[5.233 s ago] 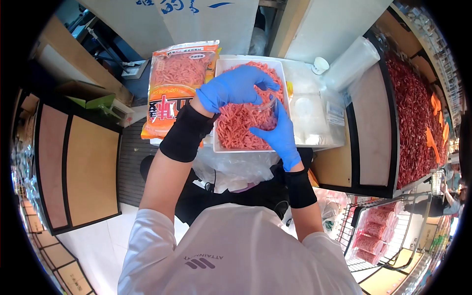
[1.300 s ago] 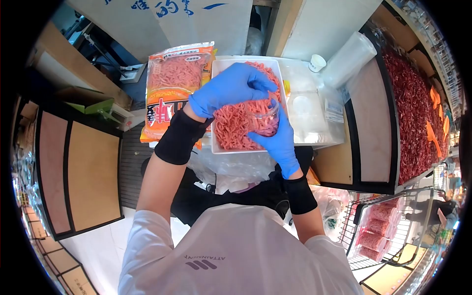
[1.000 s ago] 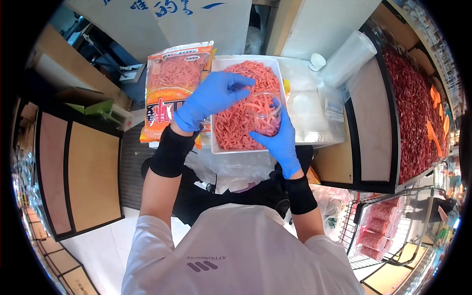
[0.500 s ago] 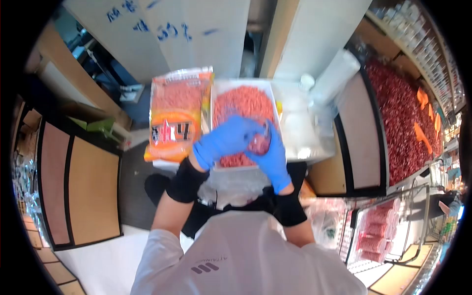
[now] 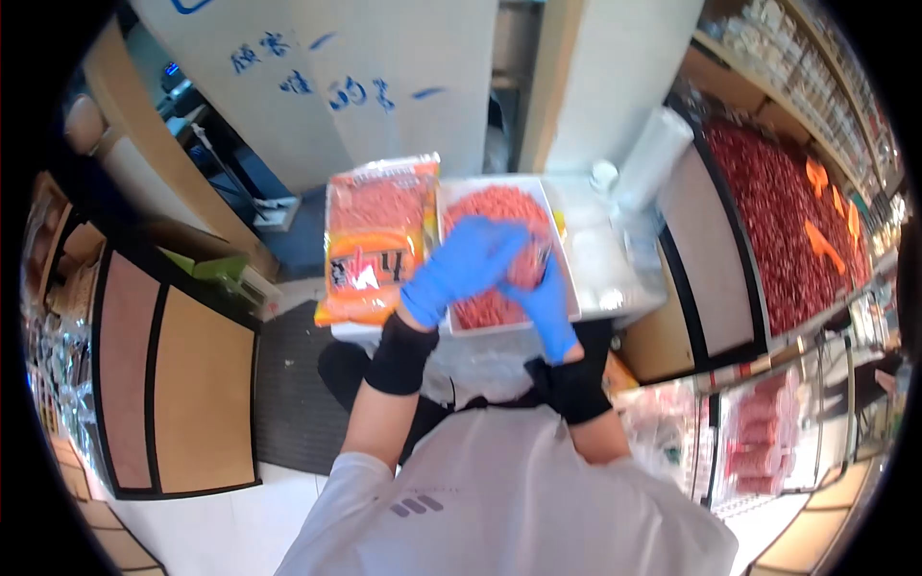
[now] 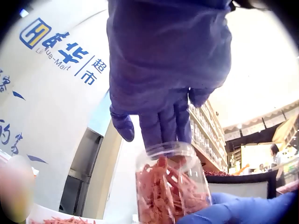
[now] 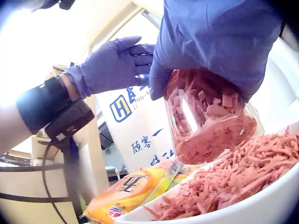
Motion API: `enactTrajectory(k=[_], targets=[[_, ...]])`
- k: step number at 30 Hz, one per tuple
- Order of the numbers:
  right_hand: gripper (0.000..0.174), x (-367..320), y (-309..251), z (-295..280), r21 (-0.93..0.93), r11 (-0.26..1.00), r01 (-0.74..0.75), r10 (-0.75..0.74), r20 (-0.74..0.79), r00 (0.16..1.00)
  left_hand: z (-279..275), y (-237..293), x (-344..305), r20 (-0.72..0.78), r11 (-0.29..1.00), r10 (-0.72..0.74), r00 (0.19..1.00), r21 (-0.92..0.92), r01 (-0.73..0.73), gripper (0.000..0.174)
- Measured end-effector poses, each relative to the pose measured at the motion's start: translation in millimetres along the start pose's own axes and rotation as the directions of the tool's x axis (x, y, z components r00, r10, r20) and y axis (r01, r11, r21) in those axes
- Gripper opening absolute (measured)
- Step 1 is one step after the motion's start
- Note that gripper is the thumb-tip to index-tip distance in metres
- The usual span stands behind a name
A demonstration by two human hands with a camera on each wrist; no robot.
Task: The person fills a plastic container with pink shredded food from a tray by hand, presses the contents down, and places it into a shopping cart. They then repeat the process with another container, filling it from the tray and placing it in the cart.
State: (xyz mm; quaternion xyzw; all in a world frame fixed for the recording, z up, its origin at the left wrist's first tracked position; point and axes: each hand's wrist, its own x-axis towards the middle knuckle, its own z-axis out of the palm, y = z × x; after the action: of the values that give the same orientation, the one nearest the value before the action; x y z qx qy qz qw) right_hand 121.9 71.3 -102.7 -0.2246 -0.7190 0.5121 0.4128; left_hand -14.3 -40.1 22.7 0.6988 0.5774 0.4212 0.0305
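Note:
The right hand (image 5: 545,309) in a blue glove grips a clear jar (image 5: 525,273) filled with pink shredded meat. In the right wrist view the jar (image 7: 212,140) is tilted above the shreds heaped in a white tray (image 7: 261,198). The left hand (image 5: 465,261), also gloved, is over the jar's mouth. From the left wrist view, the fingers of the left hand (image 6: 168,70) extend nearly straight at the rim of the jar (image 6: 173,198); whether they touch the meat inside is unclear. The right hand (image 6: 247,210) holds the jar's lower side there.
An orange printed bag of shredded meat (image 5: 373,240) lies left of the tray. To the right are clear packaging (image 5: 600,245), a plastic roll (image 5: 655,154) and a white cup (image 5: 604,175). A wire cart (image 5: 711,442) with packed jars stands at lower right, below a dark red heap (image 5: 773,226).
The left hand has moved from the jar's left side to over its mouth. The right hand still grips the jar. The head view has tilted upward.

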Motion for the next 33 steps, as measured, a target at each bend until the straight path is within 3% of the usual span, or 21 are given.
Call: enactTrajectory(k=[2, 3, 5, 6, 8, 10, 13, 16, 18, 20, 21, 22, 23, 24, 26, 27, 30, 32, 33], targets=[[0.097, 8, 8, -8, 0.057, 0.998, 0.010, -0.005, -0.083, 0.997, -1, 4, -2, -0.147, 0.981, -0.100, 0.984, -0.181, 0.072, 0.025], [0.098, 11, -9, -12, 0.073, 0.997, -0.013, 0.016, -0.044, 0.999, 1, 1, -4, -0.136, 0.977, -0.105, 0.985, -0.199, 0.076, 0.025], [0.099, 14, -13, -17, 0.087, 0.995, -0.040, 0.040, -0.008, 0.999, 2, -5, -11, -0.245, 0.987, -0.159, 0.956, -0.062, 0.149, 0.021], [0.099, 18, -9, -18, 0.075, 0.997, 0.033, -0.029, -0.054, 0.998, 5, -8, -14, -0.240, 0.987, -0.156, 0.958, -0.067, 0.144, 0.021], [0.099, 19, -1, -24, 0.053, 0.993, 0.109, -0.103, -0.102, 0.989, 15, -19, -22, -0.309, 0.950, -0.295, 0.904, -0.200, 0.241, 0.021], [0.098, 18, 2, -27, -0.083, 0.992, 0.096, -0.098, -0.021, 0.995, 28, -38, -29, -0.296, 0.937, -0.335, 0.895, -0.201, 0.284, 0.020], [0.100, 18, 16, -26, -0.067, 0.986, 0.151, -0.160, -0.138, 0.978, 42, -55, -40, -0.266, 0.918, -0.390, 0.881, -0.187, 0.350, 0.021], [0.100, 15, 22, -32, -0.110, 0.988, 0.109, -0.114, -0.045, 0.992, 52, -62, -39, -0.270, 0.918, -0.390, 0.880, -0.192, 0.348, 0.021], [0.099, 17, 26, -29, -0.005, 0.998, 0.065, -0.066, -0.116, 0.991, 58, -69, -38, -0.275, 0.918, -0.386, 0.881, -0.212, 0.336, 0.020], [0.099, 19, 28, -31, 0.098, 0.995, 0.032, -0.014, -0.176, 0.984, 66, -80, -38, -0.145, 0.901, -0.425, 0.894, -0.159, 0.403, 0.030], [0.098, 18, 18, -33, -0.003, 0.997, 0.074, -0.074, -0.076, 0.994, 78, -91, -40, -0.136, 0.899, -0.429, 0.893, -0.160, 0.408, 0.030], [0.097, 17, 14, -34, -0.097, 0.987, 0.125, -0.122, 0.029, 0.992, 93, -101, -42, -0.074, 0.897, -0.435, 0.897, 0.051, 0.439, 0.044], [0.097, 17, 15, -34, -0.101, 0.986, 0.132, -0.133, 0.004, 0.991, 105, -112, -44, -0.016, 0.861, -0.447, 0.895, 0.262, 0.435, 0.058], [0.097, 17, 16, -33, -0.099, 0.987, 0.129, -0.129, 0.001, 0.992, 108, -105, -37, -0.012, 0.861, -0.448, 0.894, 0.263, 0.435, 0.058], [0.096, 15, 15, -34, -0.084, 0.991, 0.100, -0.108, -0.096, 0.989, 111, -81, -20, 0.143, 0.699, -0.680, 0.719, 0.420, 0.578, 0.087], [0.096, 14, 14, -36, -0.082, 0.992, 0.096, -0.104, -0.095, 0.990, 119, -87, -16, 0.175, 0.685, -0.700, 0.692, 0.441, 0.581, 0.097], [0.097, 8, 10, -44, -0.178, 0.978, 0.108, -0.115, -0.028, 0.993, 136, -92, -9, 0.087, 0.603, -0.758, 0.646, 0.471, 0.644, 0.104], [0.097, 3, 8, -47, -0.082, 0.996, -0.034, 0.019, -0.173, 0.985, 133, -92, 2, 0.027, 0.574, -0.754, 0.656, 0.513, 0.638, 0.108], [0.097, 2, 9, -50, -0.128, 0.992, -0.005, -0.020, -0.188, 0.982, 131, -95, 7, -0.034, 0.541, -0.745, 0.666, 0.554, 0.633, 0.113]])
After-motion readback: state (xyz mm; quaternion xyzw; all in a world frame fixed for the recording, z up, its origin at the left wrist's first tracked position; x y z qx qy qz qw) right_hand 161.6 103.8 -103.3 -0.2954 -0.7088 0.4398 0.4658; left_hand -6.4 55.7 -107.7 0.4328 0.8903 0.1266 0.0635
